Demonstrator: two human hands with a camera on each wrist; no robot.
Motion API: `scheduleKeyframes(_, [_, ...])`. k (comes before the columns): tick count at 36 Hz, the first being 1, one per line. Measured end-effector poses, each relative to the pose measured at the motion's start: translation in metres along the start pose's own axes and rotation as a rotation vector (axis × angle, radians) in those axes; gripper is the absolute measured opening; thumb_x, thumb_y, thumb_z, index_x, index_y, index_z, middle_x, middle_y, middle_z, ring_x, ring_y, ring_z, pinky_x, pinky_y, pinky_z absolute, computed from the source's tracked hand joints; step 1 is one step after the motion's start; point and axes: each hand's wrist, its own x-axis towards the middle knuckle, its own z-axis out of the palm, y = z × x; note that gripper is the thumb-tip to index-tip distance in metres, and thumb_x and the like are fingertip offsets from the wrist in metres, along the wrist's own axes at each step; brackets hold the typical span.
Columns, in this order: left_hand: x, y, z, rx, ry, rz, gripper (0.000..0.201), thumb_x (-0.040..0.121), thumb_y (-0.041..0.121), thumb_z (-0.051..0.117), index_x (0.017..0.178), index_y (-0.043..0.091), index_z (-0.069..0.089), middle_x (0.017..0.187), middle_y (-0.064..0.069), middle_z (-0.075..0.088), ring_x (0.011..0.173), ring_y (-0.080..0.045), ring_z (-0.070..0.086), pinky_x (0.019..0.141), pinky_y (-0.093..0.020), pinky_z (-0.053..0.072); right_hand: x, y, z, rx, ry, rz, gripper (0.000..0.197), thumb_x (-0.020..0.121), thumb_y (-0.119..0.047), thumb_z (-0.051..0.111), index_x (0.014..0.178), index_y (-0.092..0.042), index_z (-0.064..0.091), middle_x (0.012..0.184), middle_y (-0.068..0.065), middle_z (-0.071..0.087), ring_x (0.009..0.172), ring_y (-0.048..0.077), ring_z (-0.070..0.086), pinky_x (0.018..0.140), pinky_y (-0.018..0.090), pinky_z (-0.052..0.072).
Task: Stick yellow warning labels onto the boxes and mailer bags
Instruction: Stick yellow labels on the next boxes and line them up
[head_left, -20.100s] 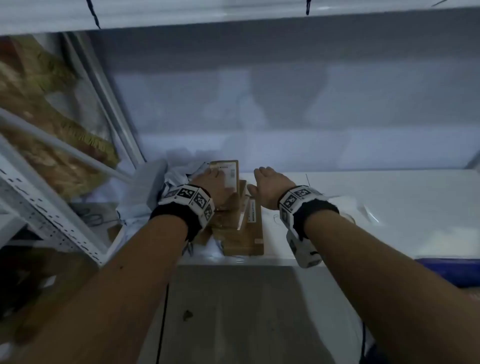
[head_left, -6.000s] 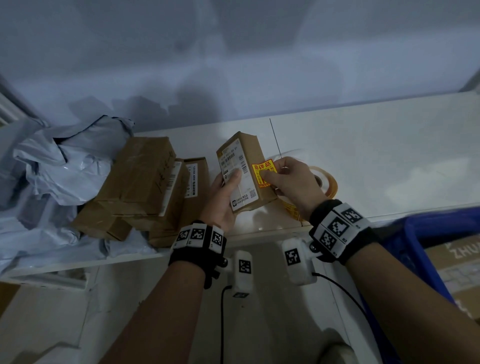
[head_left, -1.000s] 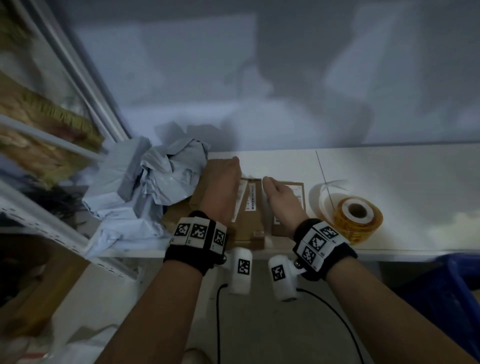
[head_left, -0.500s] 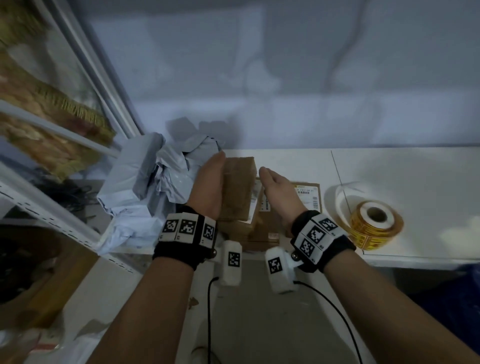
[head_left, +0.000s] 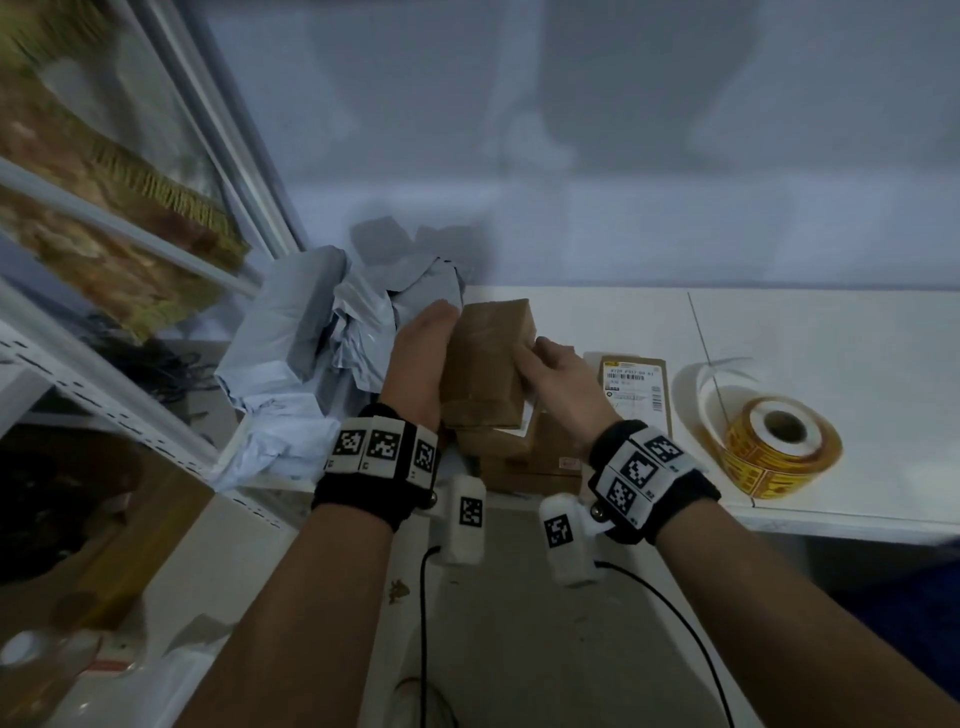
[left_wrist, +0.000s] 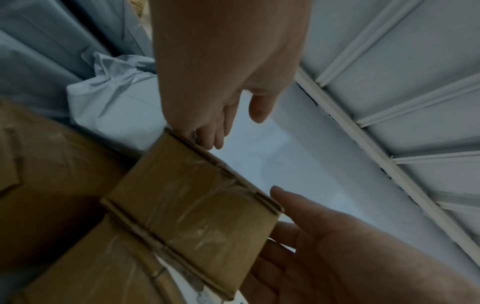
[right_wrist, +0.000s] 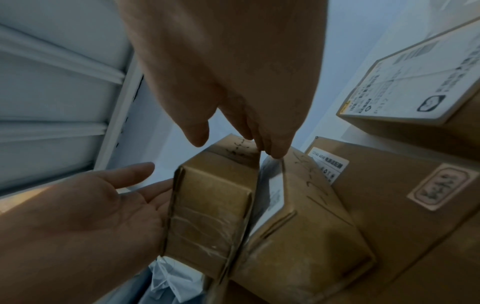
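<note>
A plain brown cardboard box is raised on edge above the stack of boxes, held between both hands. My left hand lies flat against its left side, fingers straight. My right hand presses its right side with straight fingers, thumb apart. In the left wrist view the box sits between the left fingertips and the right palm. The roll of yellow warning labels lies on the white table to the right. No yellow label shows on the held box.
Crumpled grey mailer bags are piled left of the boxes. A flat box with a white shipping label lies between the stack and the roll. A metal shelf rack stands at the left, and the wall runs behind the table.
One second ago both hands rested on the stack. They have since lifted the top box and tipped it up on edge between them.
</note>
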Motion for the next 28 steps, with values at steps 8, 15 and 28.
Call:
scheduleKeyframes(8, [-0.008,-0.006,-0.003,-0.081,-0.052,-0.032,0.038,0.103,0.03,0.049,0.125,0.002,0.064,0.117,-0.014,0.071,0.099,-0.021,0.071,0.072,-0.026,0.058,-0.005,0.002,0.006,0.004,0.011,0.024,0.037,0.094,-0.047,0.052,0.119,-0.021,0.06,0.113,-0.001,0.07,0.103,0.017,0.066,0.098,0.042,0.052])
scheduleKeyframes(15, [-0.016,-0.005,0.006,-0.1,-0.143,0.039,0.026,0.102,0.01,0.046,0.082,0.012,0.061,0.077,0.0,0.068,0.07,-0.008,0.066,0.063,-0.018,0.056,-0.012,0.006,0.004,0.044,0.034,0.018,0.039,0.09,-0.05,0.055,0.122,-0.029,0.061,0.117,-0.004,0.07,0.107,0.018,0.066,0.101,0.044,0.05])
scheduleKeyframes(28, [-0.022,-0.029,0.036,-0.006,-0.144,-0.011,0.034,0.099,0.03,0.055,0.122,0.006,0.059,0.122,-0.011,0.065,0.109,-0.024,0.065,0.082,-0.033,0.056,-0.019,0.028,-0.032,0.095,0.128,-0.002,0.075,0.069,-0.07,0.062,0.13,-0.027,0.058,0.127,-0.002,0.066,0.115,0.02,0.063,0.102,0.046,0.049])
